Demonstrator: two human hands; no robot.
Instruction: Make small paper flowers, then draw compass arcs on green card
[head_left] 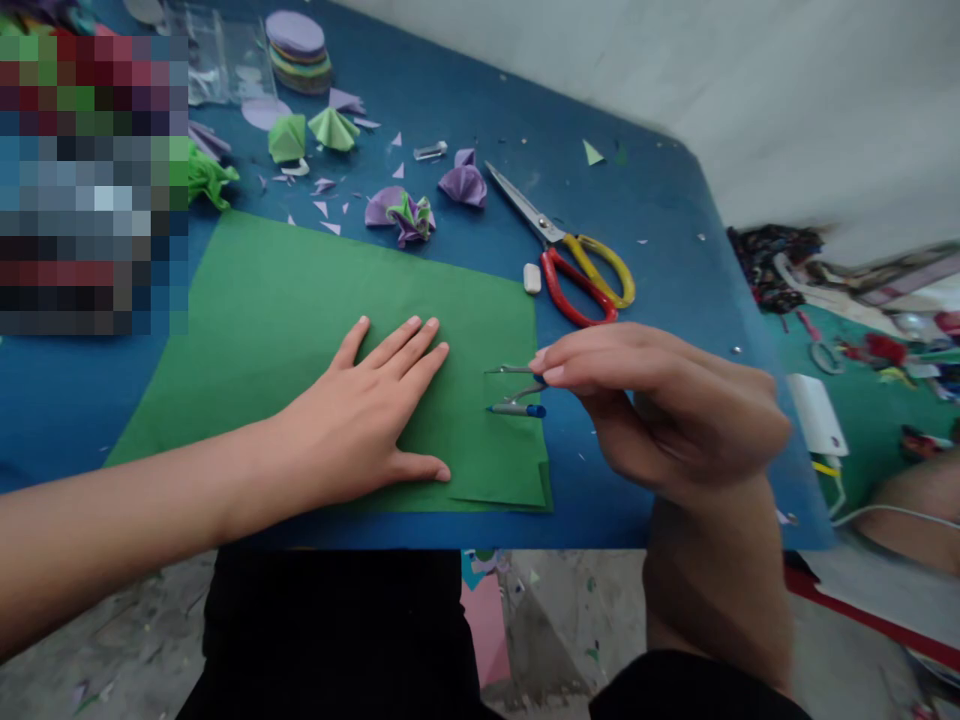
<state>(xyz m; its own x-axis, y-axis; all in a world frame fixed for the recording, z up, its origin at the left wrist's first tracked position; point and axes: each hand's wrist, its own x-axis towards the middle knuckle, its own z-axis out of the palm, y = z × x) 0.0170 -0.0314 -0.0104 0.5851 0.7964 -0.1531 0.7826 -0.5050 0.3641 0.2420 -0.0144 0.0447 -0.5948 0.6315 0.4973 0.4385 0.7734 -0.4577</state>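
A large sheet of green paper (285, 300) lies across the front of the blue table, a second layer showing at its lower right corner. My left hand (367, 410) rests flat on the paper with its fingers spread. Over the paper's right edge, my right hand (660, 400) pinches the top of a drawing compass (517, 408) between thumb and fingers. The compass lies sideways, its two legs apart and pointing left, with a blue-tipped lead or pencil on the lower one. Whether its tips touch the paper I cannot tell.
Scissors (551, 232) with red and yellow handles lie beyond the paper, beside a white eraser (532, 278). Folded purple paper (465, 183), green folded pieces (335, 130) and scraps are scattered behind. A stack of paper discs (298, 50) stands at the back. A wall borders the table.
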